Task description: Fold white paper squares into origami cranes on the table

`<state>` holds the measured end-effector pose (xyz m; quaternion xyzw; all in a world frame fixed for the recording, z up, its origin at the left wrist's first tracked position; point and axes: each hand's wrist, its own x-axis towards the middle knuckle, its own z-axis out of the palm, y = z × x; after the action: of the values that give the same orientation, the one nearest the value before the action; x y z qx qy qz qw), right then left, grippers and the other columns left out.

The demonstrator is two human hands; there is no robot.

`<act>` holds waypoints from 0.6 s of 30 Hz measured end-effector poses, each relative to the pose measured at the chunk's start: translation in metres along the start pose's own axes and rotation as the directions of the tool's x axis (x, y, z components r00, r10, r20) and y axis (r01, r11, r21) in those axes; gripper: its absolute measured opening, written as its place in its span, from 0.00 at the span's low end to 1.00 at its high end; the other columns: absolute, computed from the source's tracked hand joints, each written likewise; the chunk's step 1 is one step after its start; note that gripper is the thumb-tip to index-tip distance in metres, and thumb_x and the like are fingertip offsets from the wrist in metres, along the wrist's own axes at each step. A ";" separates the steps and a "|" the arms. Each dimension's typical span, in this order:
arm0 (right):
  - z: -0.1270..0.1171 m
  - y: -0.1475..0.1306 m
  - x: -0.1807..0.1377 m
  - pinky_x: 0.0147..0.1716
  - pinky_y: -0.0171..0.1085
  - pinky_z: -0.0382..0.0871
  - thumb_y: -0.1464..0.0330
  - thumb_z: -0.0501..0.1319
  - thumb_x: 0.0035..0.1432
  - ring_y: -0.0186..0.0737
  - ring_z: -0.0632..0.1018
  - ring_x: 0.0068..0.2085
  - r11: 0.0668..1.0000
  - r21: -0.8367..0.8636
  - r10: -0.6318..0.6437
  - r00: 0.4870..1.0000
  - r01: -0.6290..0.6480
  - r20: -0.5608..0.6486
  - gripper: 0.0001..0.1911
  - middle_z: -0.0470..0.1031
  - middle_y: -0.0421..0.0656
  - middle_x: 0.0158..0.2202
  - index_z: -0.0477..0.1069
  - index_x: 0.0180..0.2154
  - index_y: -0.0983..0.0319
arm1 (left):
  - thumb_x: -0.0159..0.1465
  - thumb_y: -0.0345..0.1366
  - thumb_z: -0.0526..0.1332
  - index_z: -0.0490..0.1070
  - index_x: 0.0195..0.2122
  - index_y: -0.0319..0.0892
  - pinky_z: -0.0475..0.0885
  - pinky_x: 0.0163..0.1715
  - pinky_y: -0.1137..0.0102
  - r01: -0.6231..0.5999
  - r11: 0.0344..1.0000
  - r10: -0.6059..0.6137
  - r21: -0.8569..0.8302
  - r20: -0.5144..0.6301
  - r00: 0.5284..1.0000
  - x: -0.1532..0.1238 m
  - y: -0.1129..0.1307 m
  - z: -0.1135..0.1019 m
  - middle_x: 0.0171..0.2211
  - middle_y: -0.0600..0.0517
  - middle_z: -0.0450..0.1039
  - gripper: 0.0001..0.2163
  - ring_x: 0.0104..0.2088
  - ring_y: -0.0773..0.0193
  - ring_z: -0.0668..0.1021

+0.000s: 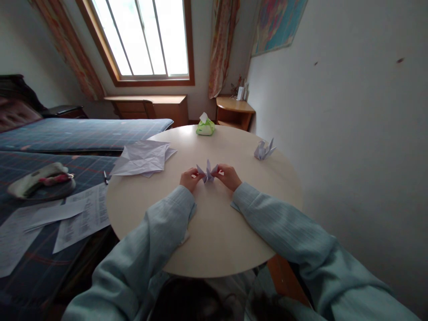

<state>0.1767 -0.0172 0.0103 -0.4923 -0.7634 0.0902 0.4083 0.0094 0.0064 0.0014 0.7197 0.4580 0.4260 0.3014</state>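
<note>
A small folded paper figure (207, 171) with pointed tips sits at the middle of the round beige table (217, 236). My left hand (190, 179) pinches its left side and my right hand (229, 175) pinches its right side, both with fingers closed on the paper. Both arms wear pale blue sleeves. A finished folded paper crane (264, 150) stands alone on the table to the far right.
A loose pile of white paper sheets (143, 158) lies at the table's left edge. A green tissue pack (205, 126) sits at the far edge. A bed with printed sheets (80, 218), a pen (105, 177) and a pouch (38, 180) is on the left; a wall is close on the right.
</note>
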 end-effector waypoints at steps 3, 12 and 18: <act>0.000 0.001 0.000 0.29 0.32 0.62 0.70 0.58 0.46 0.32 0.69 0.29 1.000 0.027 -0.010 1.000 0.010 -0.023 0.04 0.69 0.41 0.25 0.67 0.22 0.63 | 0.47 0.33 0.60 0.71 0.23 0.39 0.64 0.24 0.76 -0.010 0.999 0.010 0.036 -0.020 1.000 0.002 -0.003 -0.001 0.25 0.53 0.69 0.04 0.25 0.69 0.70; 0.002 0.005 0.001 0.30 0.33 0.63 0.72 0.60 0.44 0.33 0.70 0.29 0.990 0.069 0.125 0.992 -0.123 -0.021 0.01 0.70 0.42 0.27 0.69 0.23 0.64 | 0.46 0.33 0.60 0.72 0.25 0.38 0.65 0.28 0.74 0.083 0.994 -0.081 0.070 -0.035 0.996 0.002 -0.001 -0.004 0.25 0.52 0.72 0.06 0.27 0.66 0.72; 0.002 0.010 0.001 0.29 0.31 0.63 0.70 0.60 0.43 0.33 0.72 0.29 0.969 0.095 0.228 0.973 -0.228 0.010 0.03 0.72 0.41 0.25 0.71 0.24 0.63 | 0.46 0.35 0.60 0.73 0.26 0.37 0.65 0.27 0.73 0.170 0.981 -0.166 0.093 -0.053 0.985 0.002 0.000 -0.005 0.24 0.51 0.73 0.08 0.27 0.64 0.73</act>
<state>0.1817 -0.0111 0.0041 -0.5568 -0.6962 0.1728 0.4188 0.0048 0.0087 0.0041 0.6824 0.5441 0.3924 0.2903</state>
